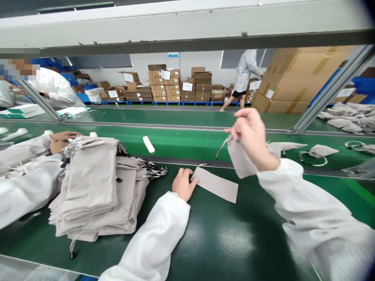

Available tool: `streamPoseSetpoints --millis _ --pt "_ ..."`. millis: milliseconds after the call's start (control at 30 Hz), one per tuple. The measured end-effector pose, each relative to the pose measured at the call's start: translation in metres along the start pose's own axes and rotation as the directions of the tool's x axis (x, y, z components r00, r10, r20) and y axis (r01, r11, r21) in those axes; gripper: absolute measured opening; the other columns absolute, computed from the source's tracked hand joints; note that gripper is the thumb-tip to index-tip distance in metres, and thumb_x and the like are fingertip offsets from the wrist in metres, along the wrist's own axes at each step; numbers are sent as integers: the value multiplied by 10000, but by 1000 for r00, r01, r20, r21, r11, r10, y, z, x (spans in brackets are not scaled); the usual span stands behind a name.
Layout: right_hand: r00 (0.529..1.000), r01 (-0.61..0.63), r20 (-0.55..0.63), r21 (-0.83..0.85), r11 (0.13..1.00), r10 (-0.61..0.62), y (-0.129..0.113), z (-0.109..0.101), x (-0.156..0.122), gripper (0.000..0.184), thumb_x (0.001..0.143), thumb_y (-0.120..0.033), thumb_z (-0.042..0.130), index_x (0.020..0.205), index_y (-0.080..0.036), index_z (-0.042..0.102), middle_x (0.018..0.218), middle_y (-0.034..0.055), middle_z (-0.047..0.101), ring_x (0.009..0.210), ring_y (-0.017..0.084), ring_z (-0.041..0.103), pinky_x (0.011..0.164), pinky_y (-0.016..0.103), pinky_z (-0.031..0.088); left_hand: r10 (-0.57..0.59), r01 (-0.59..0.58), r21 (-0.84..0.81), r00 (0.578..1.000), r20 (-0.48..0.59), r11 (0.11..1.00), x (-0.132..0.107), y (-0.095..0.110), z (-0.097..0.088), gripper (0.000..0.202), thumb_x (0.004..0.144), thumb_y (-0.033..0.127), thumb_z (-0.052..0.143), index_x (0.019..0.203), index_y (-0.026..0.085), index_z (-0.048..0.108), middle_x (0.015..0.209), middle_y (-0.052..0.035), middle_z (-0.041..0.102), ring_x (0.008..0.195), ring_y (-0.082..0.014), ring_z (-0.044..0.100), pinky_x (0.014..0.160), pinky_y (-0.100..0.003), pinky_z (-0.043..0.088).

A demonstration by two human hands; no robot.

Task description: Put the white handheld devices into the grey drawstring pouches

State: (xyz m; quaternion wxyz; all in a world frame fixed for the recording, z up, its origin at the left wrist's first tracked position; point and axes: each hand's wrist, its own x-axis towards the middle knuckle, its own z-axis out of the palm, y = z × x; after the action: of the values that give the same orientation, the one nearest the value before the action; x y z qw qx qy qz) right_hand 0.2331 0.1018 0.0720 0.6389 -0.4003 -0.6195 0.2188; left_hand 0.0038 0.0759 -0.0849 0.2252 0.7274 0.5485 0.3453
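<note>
From the head camera, the left hand lies palm-down in a white sleeve, its fingers loosely together and not gripping, their tips touching the near end of a flat greige fabric drawstring pouch on a dark green conveyor belt. That pouch's long axis runs almost crosswise, tilting slightly down to the right, with a short cord end at the left hand. The right hand is raised, fingers clamped together on a second greige pouch that hangs downward, its top hidden in the grip and a thin cord trailing left. A tall stack of folded pouches sits to the left, a co-worker's hand at its far edge. Beyond, more pouches lie on a farther belt, and cardboard boxes stand on blue pallets, their labels too small to read
</note>
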Motion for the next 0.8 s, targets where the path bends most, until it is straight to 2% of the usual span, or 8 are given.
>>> streamPoseSetpoints --millis 100,200,267,367,467,633,733,800 --pt "959 143 283 -430 892 -18 49 51 25 512 902 -216 526 1389 -213 367 837 13 639 715 187 625 735 329 506 6 -9 76 999 34 997 2 -10 9 106 799 176 722 886 204 668 988 -35 624 931 -211 603 850 -344 437" --pt "763 242 611 -574 782 213 88 124 30 736 896 -261 585 1528 -166 221 1190 138 659 945 241 674 804 339 524 -6 1 126 999 42 992 1 -12 9 114 820 156 691 910 223 674 977 -24 647 967 -216 603 875 -357 418" --pt "653 264 693 -587 765 306 106 179 29 759 895 -315 628 1534 -160 249 1294 171 625 1039 268 666 841 344 531 -21 15 144 999 38 989 1 -12 7 193 822 142 672 993 231 669 961 -26 657 967 -227 603 866 -370 418" --pt "628 263 692 -618 741 355 125 253 31 646 915 -360 642 1470 -147 391 1304 183 620 1107 294 643 908 395 526 -32 26 152 999 34 988 0 -13 7 176 830 143 635 988 213 671 933 -52 676 959 -259 612 850 -398 427" --pt "651 239 644 -676 697 401 139 305 36 480 970 -383 604 1381 -152 508 1285 140 614 1118 267 628 954 463 518 -6 4 109 1000 18 994 -3 -16 8 132 869 206 598 969 226 682 1023 -81 694 1058 -295 604 920 -435 426" --pt "694 189 586 -708 680 418 152 320 37 378 980 -341 614 1312 -163 574 1287 106 599 1110 243 623 941 469 538 2 -8 -76 997 -79 997 -8 -19 10 156 906 295 559 975 213 672 1048 -125 681 1134 -331 561 1031 -478 367" --pt "712 155 583 -675 722 392 152 287 38 393 972 -291 625 1341 -176 553 1295 106 590 1103 244 625 931 466 545 54 -56 -150 998 -16 987 -6 -15 7 93 848 183 548 859 211 636 918 -88 663 968 -291 579 939 -465 380" --pt "727 122 584 -628 769 361 148 251 37 576 914 -173 670 1444 -186 446 1324 125 565 1102 238 628 941 433 540 83 -78 -220 996 12 972 -4 -12 4 111 828 138 518 827 210 603 834 -44 628 852 -232 559 885 -416 383"
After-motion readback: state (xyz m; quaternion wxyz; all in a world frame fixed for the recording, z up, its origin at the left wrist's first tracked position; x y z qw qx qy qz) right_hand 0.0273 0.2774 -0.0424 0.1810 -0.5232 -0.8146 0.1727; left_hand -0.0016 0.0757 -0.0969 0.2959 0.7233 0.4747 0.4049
